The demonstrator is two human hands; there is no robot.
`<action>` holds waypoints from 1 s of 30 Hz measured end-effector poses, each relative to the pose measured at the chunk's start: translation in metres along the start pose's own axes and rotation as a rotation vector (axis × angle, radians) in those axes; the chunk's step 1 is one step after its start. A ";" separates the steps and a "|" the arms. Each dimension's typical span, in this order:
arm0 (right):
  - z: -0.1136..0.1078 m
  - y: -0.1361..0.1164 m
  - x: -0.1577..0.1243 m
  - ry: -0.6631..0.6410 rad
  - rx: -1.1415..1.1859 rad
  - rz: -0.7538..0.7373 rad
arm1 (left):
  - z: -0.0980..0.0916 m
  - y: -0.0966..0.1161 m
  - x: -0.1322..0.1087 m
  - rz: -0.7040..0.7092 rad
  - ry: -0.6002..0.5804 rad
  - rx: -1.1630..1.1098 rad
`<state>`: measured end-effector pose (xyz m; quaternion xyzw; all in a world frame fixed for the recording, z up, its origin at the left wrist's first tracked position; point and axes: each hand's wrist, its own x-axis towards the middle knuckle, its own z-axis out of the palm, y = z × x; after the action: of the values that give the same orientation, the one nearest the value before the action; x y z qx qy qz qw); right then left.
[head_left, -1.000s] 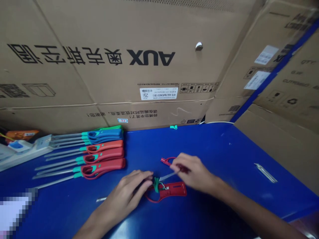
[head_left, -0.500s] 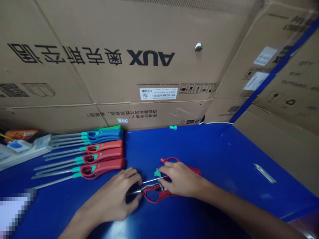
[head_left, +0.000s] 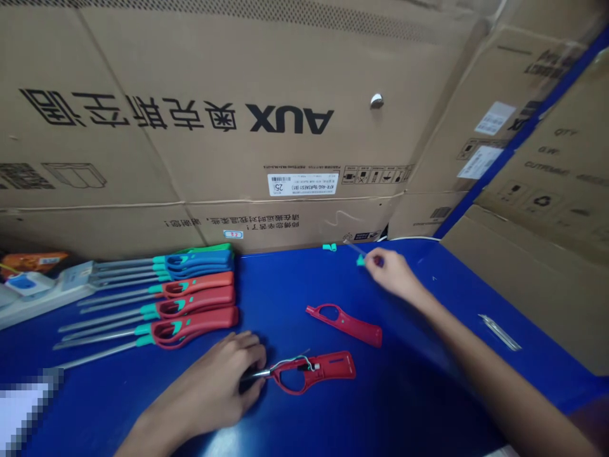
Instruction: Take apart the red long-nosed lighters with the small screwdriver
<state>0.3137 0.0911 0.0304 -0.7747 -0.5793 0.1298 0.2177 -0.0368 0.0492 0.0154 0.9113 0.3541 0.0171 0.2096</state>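
My left hand (head_left: 216, 387) rests on the blue table, fingers curled over the metal tube of an opened red lighter shell (head_left: 314, 371) whose wires show. A second red shell half (head_left: 346, 322) lies just beyond it, untouched. My right hand (head_left: 390, 271) is stretched to the back of the table by the cardboard wall, pinching a small teal part (head_left: 361, 259) with a thin rod sticking out. Another teal piece (head_left: 329, 247) lies at the foot of the wall nearby.
A row of finished long-nosed lighters (head_left: 190, 298), red and blue with teal triggers, lies at the left. Big AUX cardboard boxes (head_left: 285, 120) wall the back and right. A metal strip (head_left: 499, 331) lies at the right; a white power strip (head_left: 42, 289) at far left.
My right hand left the open lighter and carried the teal part with its rod to the back of the table. The left hand stayed on the tube. The camera tilted slightly.
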 end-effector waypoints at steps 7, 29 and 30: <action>-0.017 0.087 0.071 0.148 -0.112 0.309 | 0.000 -0.003 -0.002 -0.011 0.031 -0.117; -0.018 0.096 0.035 -0.055 -0.293 0.315 | -0.007 -0.004 0.004 0.019 0.325 -0.193; -0.018 0.095 0.036 -0.051 -0.308 0.334 | -0.006 -0.005 0.004 0.022 0.363 -0.190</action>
<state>0.4129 0.0993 0.0018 -0.8803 -0.4615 0.0938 0.0578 -0.0377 0.0573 0.0189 0.8731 0.3729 0.2167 0.2272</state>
